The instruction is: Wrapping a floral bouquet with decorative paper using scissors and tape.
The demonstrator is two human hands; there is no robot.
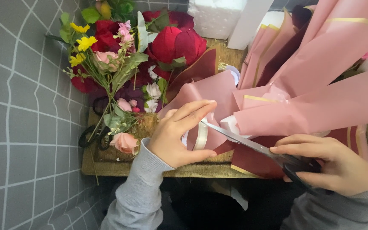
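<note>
We look down on a low wooden table (107,164) set against a grey tiled wall (22,127). Our left hand (177,134) curls around a roll of pale cream ribbon (200,137) at the base of the wrapped bouquet – thumb underneath, fingers (194,110) stretched over the top onto the pink wrapping paper (320,98) – so the hand is closed loosely on the roll and paper together. Our right hand (335,164) grips a pair of scissors (260,149) by their black handles, fingers closed through and around them; the silver blades point left toward the ribbon roll, and their tips reach it just beside the left thumb. The blades appear nearly together, though we cannot tell whether anything lies between them.

The pink paper fans up and to the right in stiff folds edged with gold, with dark red paper (252,162) layered beneath it on the table's front edge. To the left lies a loose heap of flowers (124,64) – deep red blooms, small yellow ones, pale pink roses and green leaves – well apart from the right hand. A second pair of scissors with black handles (93,137) rests under the stems. A white foam block (216,17) stands at the back of the table. Both our sleeves are grey.
</note>
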